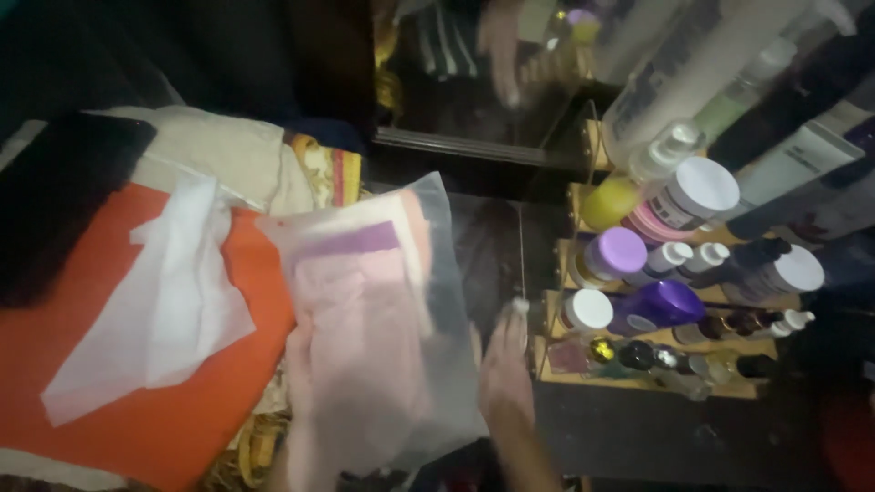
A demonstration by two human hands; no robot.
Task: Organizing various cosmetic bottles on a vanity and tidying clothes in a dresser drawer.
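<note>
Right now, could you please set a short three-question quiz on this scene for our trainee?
1. True or false: the white tissue sheet lies on the orange cloth.
2. What is the left hand behind? A) a translucent plastic bag B) a glass jar C) a book
3. On which side of the right hand stands the wooden rack of bottles?

Key: 1 true; 2 A, the bag with pink contents; 3 to its right.
</note>
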